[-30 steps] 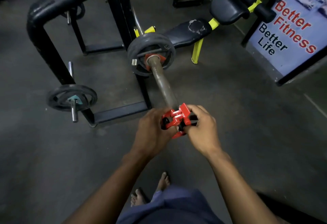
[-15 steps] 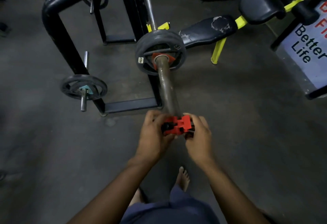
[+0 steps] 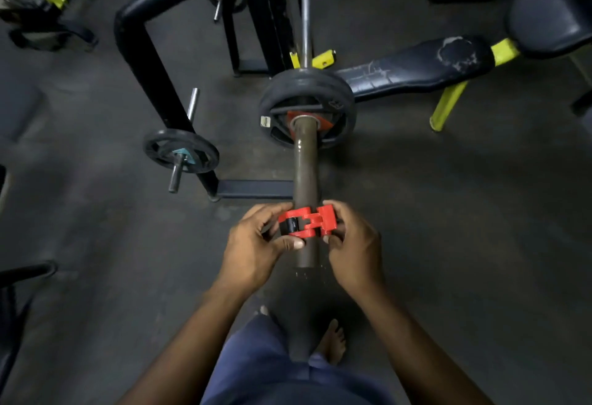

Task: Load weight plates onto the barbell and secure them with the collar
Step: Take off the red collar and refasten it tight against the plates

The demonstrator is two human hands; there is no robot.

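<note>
Securing step: both hands, left hand [image 3: 253, 251] and right hand [image 3: 354, 249], pinch with their fingers the red collar [image 3: 307, 222] around the barbell sleeve [image 3: 306, 164] near its end. Next, I judge, push it toward 12 o'clock against the weight plates [image 3: 307, 108], well apart.

Dim grey floor [image 3: 448, 212]; worn bench [image 3: 413, 66]; black rack [image 3: 153, 62]

Gym, weight room; a black steel rack [image 3: 144, 62] is standing on dark rubbery floor [image 3: 448, 212], carrying a spare plate [image 3: 181, 150] on a side peg; a worn padded bench [image 3: 413, 65] with yellow legs is sitting alongside; a loaded barbell [image 3: 306, 161] with a black weight plate [image 3: 307, 110] is lying across the rack.
</note>
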